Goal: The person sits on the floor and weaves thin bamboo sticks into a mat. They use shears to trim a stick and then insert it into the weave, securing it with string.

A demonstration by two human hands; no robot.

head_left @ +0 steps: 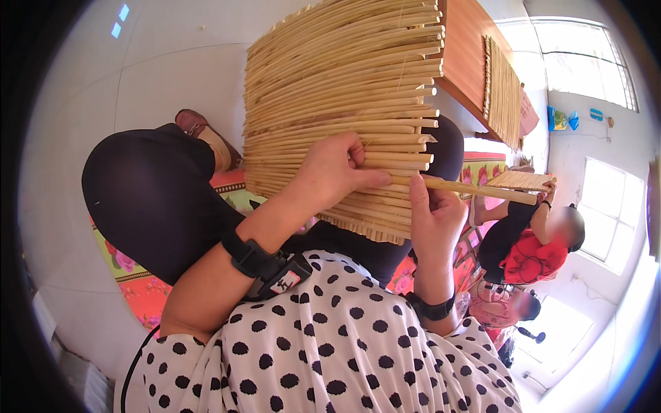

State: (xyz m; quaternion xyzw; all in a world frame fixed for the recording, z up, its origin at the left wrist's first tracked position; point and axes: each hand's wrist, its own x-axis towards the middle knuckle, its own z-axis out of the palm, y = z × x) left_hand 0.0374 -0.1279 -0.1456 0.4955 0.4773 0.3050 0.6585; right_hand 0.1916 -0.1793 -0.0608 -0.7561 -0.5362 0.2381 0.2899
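A mat of straw-coloured reed stalks (337, 89) lies across my lap, its stalks set side by side with uneven ends at the right. My left hand (334, 172) rests on the mat's near part, index finger curled and thumb pressed along one stalk. Close to the mat's right edge, my right hand (437, 210) pinches a longer reed stalk (482, 189) between thumb and fingers. That stalk juts out to the right, well past the other ends. The inner end of this stalk is hidden near my left thumb.
A brown wooden table (475, 62) at the far right carries another reed mat (502, 93). To the right, a person in red (537, 258) holds a similar mat (520, 181); a second person (496, 310) sits nearer. Flowered red and green cloth (141, 292) lies beneath me.
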